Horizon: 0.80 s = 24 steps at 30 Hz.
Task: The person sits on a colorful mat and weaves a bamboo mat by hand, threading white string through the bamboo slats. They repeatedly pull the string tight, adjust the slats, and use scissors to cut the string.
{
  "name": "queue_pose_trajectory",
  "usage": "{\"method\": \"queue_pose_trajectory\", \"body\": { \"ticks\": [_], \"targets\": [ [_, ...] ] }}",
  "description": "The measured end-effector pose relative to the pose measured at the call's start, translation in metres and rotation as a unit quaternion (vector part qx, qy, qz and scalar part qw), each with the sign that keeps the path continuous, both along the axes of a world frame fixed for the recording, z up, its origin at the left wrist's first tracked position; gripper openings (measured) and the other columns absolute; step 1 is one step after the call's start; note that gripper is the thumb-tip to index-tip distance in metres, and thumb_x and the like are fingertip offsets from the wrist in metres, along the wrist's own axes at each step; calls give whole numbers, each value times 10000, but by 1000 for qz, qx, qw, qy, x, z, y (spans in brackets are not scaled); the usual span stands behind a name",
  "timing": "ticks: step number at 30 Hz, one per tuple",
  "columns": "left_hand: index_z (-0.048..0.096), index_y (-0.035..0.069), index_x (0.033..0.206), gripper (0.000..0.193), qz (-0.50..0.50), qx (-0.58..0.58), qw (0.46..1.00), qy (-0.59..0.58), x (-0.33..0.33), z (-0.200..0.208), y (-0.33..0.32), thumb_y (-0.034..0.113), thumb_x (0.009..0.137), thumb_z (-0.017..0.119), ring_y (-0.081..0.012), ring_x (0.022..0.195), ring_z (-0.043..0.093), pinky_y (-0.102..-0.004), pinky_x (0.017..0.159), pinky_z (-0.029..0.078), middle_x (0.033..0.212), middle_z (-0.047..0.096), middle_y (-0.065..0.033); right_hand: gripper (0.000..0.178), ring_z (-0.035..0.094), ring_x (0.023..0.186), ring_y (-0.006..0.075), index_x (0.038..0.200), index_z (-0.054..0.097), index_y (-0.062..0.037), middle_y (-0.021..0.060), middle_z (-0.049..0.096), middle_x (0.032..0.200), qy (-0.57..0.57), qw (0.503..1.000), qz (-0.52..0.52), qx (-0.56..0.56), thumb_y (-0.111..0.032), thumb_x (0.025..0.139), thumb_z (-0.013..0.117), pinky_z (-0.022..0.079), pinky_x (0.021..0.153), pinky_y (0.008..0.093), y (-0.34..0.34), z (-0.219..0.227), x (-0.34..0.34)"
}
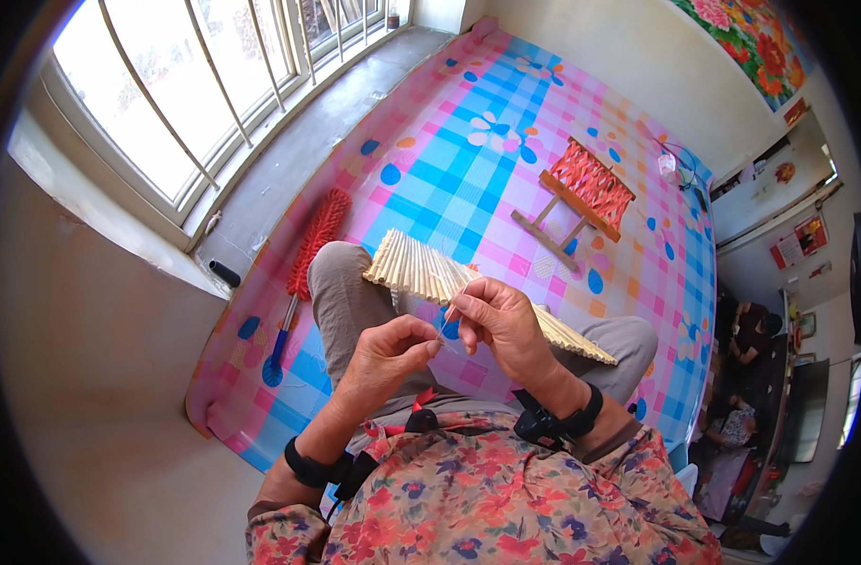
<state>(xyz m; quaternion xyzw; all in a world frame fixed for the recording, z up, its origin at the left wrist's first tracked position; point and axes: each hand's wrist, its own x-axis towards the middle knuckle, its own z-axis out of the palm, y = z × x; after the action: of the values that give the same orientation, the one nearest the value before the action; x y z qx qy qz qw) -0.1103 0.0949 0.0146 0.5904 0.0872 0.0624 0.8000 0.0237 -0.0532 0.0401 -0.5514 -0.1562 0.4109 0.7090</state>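
Note:
A mat of pale stalks (414, 267) set side by side lies across my knees, and its middle is hidden behind my right hand. Just in front of it, my left hand (390, 360) is closed in a pinch on a thin thread (444, 325). My right hand (502, 323) pinches the same thread slightly higher, with its fingers close to the near edge of the mat. The thread runs short and slanting between the two sets of fingertips. Whether a needle is on it is too small to tell.
I sit cross-legged on a bed with a plaid, flowered cover (449, 184). A red duster (318, 235) lies to the left, beside the window sill (346, 118). Ahead on the right is a wooden stool (576, 200) with a red woven seat. Two people (753, 330) are far right.

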Motion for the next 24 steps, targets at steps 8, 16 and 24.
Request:
{"method": "queue_pose_trajectory", "body": {
  "ticks": [8,16,24],
  "targets": [
    [658,20,975,72,8,-11,1000,2,0,2,3,37,907,641,-28,756,539,-192,667,444,846,616,36,117,567,565,92,950,603,-44,77,668,841,22,1000,-10,-3,-158,977,597,492,494,240,1,-2,0],
    [619,39,918,80,250,-183,948,-69,-7,-30,83,113,930,592,-155,638,598,-288,609,497,777,618,-49,111,567,580,122,973,597,-30,63,624,834,23,991,-88,96,-140,958,601,494,497,273,-15,-7,23],
    [647,68,942,119,511,-337,788,-60,-50,-88,166,185,944,630,-174,701,595,-367,655,518,823,648,-42,100,581,638,129,990,568,-56,76,644,890,-9,984,-159,76,-151,971,593,486,520,276,-55,-35,59]
  ]
}}
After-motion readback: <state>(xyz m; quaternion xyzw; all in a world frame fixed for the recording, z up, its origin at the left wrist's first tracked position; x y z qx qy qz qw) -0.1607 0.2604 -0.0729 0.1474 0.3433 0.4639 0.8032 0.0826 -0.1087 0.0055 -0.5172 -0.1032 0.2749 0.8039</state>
